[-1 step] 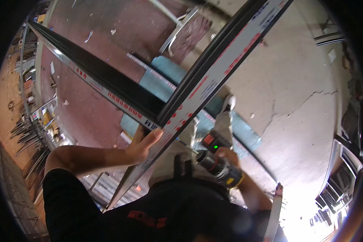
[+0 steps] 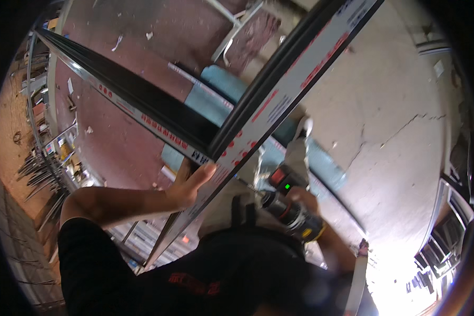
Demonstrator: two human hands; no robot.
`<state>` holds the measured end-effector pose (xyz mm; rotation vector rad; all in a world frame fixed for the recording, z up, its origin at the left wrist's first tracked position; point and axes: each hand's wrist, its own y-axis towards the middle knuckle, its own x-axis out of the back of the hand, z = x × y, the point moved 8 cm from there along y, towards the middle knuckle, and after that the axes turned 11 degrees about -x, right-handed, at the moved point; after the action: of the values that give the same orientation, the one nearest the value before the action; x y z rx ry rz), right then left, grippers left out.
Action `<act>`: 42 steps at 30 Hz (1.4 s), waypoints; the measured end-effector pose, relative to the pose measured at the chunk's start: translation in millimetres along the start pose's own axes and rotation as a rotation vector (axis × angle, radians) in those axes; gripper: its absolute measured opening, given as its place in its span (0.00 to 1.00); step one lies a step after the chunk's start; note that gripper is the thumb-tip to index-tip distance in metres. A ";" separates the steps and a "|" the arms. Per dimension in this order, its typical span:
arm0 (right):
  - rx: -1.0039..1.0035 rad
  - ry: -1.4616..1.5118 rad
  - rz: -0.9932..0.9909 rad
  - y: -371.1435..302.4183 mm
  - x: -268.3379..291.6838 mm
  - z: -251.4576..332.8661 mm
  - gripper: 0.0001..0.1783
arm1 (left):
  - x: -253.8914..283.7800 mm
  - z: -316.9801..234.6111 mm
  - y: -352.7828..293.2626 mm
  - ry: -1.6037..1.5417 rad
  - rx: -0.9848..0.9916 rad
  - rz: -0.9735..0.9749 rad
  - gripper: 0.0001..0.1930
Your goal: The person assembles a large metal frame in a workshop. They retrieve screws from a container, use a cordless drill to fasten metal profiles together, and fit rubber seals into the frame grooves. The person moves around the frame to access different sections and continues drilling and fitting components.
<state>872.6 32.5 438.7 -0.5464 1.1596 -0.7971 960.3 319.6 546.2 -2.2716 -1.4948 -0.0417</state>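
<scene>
Near the middle of the head view, 2 long bars, dark with pale printed film, are meeting at a corner and forming a frame [image 2: 279,100] that is stretching to the upper left and upper right. The left hand [image 2: 187,190] is gripping the frame just by that corner, its thumb resting on the printed film, its other fingers mostly hiding behind. The right hand [image 2: 304,199] is holding a black-and-yellow drill [image 2: 287,210], fingers wrapping its handle, and a green light is glowing on the battery [image 2: 280,178]. The thin bit [image 2: 250,186] is pointing toward the frame near the corner; I cannot tell whether it is touching. Beneath, blue padding [image 2: 329,166] is lying on the floor [image 2: 400,95], with a narrow bar [image 2: 210,90] resting across it
</scene>
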 end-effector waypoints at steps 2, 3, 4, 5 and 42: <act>0.573 -0.636 -0.126 -11.3 -17.6 34.0 0.11 | -4.2 2.2 -0.9 -0.178 -0.034 0.068 0.30; 0.636 -0.613 -0.131 -12.5 -22.7 34.2 0.10 | -7.7 5.8 -0.2 -0.259 -0.035 0.104 0.30; 0.741 -0.631 -0.054 -16.8 -35.6 35.5 0.09 | -7.3 5.2 -6.9 -0.341 0.023 0.135 0.29; 0.816 -0.572 -0.099 -20.0 -36.9 39.7 0.09 | -9.4 7.0 -7.4 -0.419 0.053 0.158 0.29; 0.837 -0.697 -0.202 -20.4 -52.8 78.4 0.18 | -9.1 15.9 -37.2 -0.719 0.526 0.156 0.47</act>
<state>931.6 60.0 510.2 -0.1926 0.0822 -1.0601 920.4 329.8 541.6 -2.0210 -1.3853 1.1756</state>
